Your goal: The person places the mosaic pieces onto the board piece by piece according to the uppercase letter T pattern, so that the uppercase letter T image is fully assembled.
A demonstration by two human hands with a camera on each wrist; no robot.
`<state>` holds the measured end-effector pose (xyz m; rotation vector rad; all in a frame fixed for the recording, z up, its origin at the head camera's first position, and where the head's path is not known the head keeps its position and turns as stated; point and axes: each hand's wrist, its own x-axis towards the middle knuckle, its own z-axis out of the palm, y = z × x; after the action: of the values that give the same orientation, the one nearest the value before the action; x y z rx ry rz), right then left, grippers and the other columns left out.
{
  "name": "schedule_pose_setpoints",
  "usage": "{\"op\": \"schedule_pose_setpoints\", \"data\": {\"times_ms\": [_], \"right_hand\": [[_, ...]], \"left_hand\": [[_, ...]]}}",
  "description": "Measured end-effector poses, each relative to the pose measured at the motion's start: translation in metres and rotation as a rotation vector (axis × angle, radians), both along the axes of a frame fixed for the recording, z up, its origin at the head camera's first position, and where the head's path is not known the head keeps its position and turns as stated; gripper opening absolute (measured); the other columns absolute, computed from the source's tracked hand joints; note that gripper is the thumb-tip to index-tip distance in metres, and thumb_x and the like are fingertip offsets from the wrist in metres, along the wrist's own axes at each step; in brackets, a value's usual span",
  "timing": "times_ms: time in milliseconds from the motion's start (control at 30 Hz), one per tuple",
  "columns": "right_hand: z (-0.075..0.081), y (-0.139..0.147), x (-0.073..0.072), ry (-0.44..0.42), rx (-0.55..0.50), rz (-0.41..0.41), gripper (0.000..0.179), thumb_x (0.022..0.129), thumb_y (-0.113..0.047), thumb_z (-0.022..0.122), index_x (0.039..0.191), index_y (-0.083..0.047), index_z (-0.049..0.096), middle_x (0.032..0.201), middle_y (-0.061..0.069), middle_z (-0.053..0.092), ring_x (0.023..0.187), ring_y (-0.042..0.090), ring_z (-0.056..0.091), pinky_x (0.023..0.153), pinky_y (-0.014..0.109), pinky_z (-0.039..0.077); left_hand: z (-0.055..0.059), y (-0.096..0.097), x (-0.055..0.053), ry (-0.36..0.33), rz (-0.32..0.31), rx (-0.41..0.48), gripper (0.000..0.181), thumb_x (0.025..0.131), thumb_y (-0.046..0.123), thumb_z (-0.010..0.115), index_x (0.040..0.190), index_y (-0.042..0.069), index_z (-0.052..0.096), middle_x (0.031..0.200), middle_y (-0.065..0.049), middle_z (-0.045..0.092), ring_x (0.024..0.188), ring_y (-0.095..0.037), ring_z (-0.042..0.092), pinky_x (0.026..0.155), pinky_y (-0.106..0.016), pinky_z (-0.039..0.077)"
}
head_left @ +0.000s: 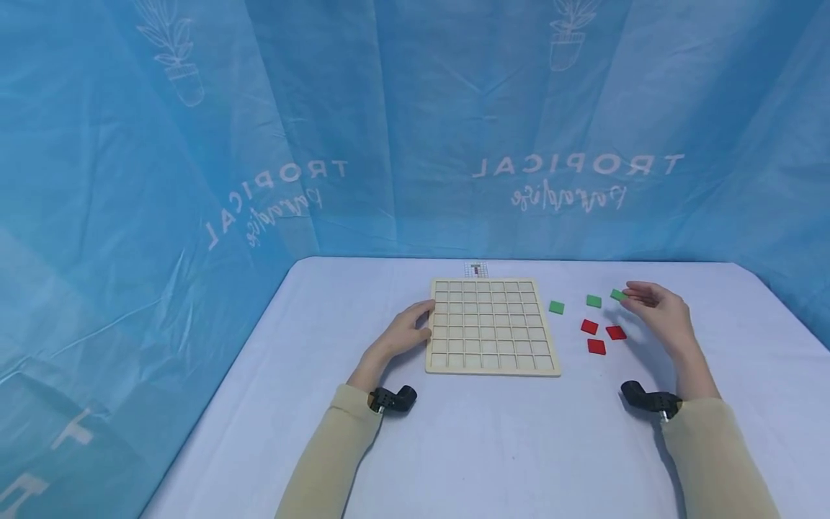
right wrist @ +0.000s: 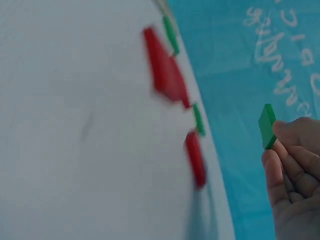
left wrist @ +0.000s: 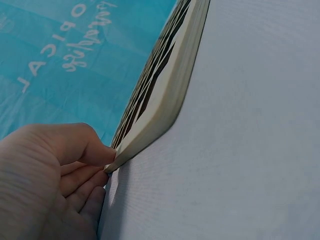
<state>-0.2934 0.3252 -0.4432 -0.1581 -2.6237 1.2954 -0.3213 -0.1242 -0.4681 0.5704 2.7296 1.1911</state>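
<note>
White worktop (head_left: pixel 486 447), blue lettered curtain (head_left: pixel 428 108) behind. Printed card (head_left: pixel 476 269) just beyond wooden grid board (head_left: pixel 488 320). Left hand (head_left: pixel 403 330) grips board's left edge; right hand (head_left: pixel 664 317) pinches raised green tile (head_left: pixel 617 295) near three red tiles (head_left: pixel 596 347), two loose green tiles (head_left: pixel 557 308).

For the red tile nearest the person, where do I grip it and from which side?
The nearest red tile is probably best pinched by its left and right edges, coming down from above on the person's side: it is a thin square lying flat on the white cloth, and the other two red tiles lie beyond it.
</note>
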Motion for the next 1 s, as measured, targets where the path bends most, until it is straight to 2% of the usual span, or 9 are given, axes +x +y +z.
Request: {"op": "schedule_pose_setpoints", "data": {"times_ms": [167, 200, 300, 400, 467, 600, 700, 833, 1000], "right_hand": [[-0.004, -0.017, -0.033, 0.028, -0.081, 0.043, 0.061, 0.086, -0.046, 0.063, 0.138, -0.017, 0.049, 0.124, 0.008, 0.058, 0.111, 0.020, 0.054, 0.088, 0.020, 0.048], [-0.006, -0.020, -0.042, 0.036, -0.098, 0.069, 0.061, 0.086, -0.044, 0.064, 0.138, -0.016, 0.049, 0.124, 0.009, 0.058, 0.112, 0.021, 0.054, 0.089, 0.024, 0.050], [-0.023, -0.030, -0.076, 0.094, -0.143, 0.111, 0.060, 0.084, -0.045, 0.067, 0.135, -0.016, 0.053, 0.120, 0.005, 0.061, 0.108, 0.018, 0.056, 0.083, 0.019, 0.051], [-0.031, -0.046, -0.099, 0.129, -0.181, 0.153, 0.060, 0.083, -0.047, 0.068, 0.133, -0.017, 0.055, 0.117, 0.000, 0.062, 0.104, 0.012, 0.058, 0.080, 0.016, 0.050], [-0.024, -0.064, -0.100, 0.130, -0.236, 0.188, 0.057, 0.083, -0.043, 0.069, 0.132, -0.015, 0.056, 0.117, -0.001, 0.063, 0.104, 0.012, 0.058, 0.084, 0.018, 0.050], [0.013, -0.107, -0.076, 0.091, -0.283, 0.282, 0.052, 0.088, -0.028, 0.067, 0.133, -0.006, 0.053, 0.122, 0.011, 0.060, 0.109, 0.023, 0.056, 0.094, 0.037, 0.047], [0.032, -0.133, -0.061, 0.073, -0.258, 0.328, 0.049, 0.091, -0.022, 0.064, 0.134, -0.003, 0.051, 0.123, 0.015, 0.058, 0.109, 0.025, 0.055, 0.093, 0.039, 0.047], [0.036, -0.156, -0.058, 0.044, -0.294, 0.382, 0.046, 0.092, -0.012, 0.062, 0.134, 0.001, 0.049, 0.124, 0.019, 0.057, 0.109, 0.026, 0.054, 0.093, 0.041, 0.047], [0.027, -0.176, -0.070, 0.032, -0.328, 0.459, 0.045, 0.092, -0.009, 0.061, 0.135, 0.000, 0.049, 0.125, 0.020, 0.055, 0.112, 0.030, 0.052, 0.096, 0.048, 0.044]], "left_hand": [[0.000, -0.002, 0.001, -0.001, -0.005, -0.002, 0.062, 0.086, 0.002, 0.055, 0.144, 0.003, 0.036, 0.148, -0.010, 0.035, 0.137, -0.023, 0.029, 0.112, -0.033, 0.024], [0.000, -0.002, 0.001, -0.001, -0.007, -0.006, 0.062, 0.086, 0.002, 0.055, 0.144, 0.004, 0.036, 0.148, -0.010, 0.035, 0.137, -0.023, 0.028, 0.112, -0.033, 0.024], [0.001, -0.002, 0.001, -0.005, -0.009, 0.007, 0.062, 0.086, 0.002, 0.055, 0.144, 0.003, 0.036, 0.148, -0.011, 0.035, 0.137, -0.023, 0.028, 0.112, -0.033, 0.024], [0.001, -0.001, 0.000, -0.004, -0.014, 0.018, 0.061, 0.086, 0.002, 0.055, 0.144, 0.002, 0.036, 0.148, -0.012, 0.035, 0.137, -0.024, 0.029, 0.112, -0.034, 0.024], [0.001, 0.000, 0.000, -0.003, -0.015, 0.022, 0.061, 0.086, 0.002, 0.055, 0.144, 0.002, 0.036, 0.148, -0.012, 0.035, 0.137, -0.024, 0.029, 0.112, -0.034, 0.025], [0.001, 0.000, 0.000, -0.005, -0.009, 0.017, 0.061, 0.086, 0.002, 0.056, 0.144, 0.003, 0.037, 0.148, -0.011, 0.036, 0.137, -0.023, 0.029, 0.112, -0.033, 0.025], [0.001, 0.000, 0.001, -0.007, -0.005, 0.023, 0.060, 0.086, 0.001, 0.056, 0.144, 0.003, 0.037, 0.148, -0.011, 0.036, 0.137, -0.023, 0.029, 0.112, -0.033, 0.025], [0.001, 0.000, 0.002, -0.008, -0.007, 0.024, 0.060, 0.086, 0.002, 0.056, 0.143, 0.003, 0.037, 0.147, -0.011, 0.036, 0.137, -0.023, 0.029, 0.112, -0.034, 0.024], [0.005, -0.001, 0.002, 0.000, -0.010, 0.023, 0.060, 0.087, 0.001, 0.055, 0.143, 0.002, 0.037, 0.147, -0.011, 0.036, 0.137, -0.024, 0.029, 0.112, -0.034, 0.024]]}}
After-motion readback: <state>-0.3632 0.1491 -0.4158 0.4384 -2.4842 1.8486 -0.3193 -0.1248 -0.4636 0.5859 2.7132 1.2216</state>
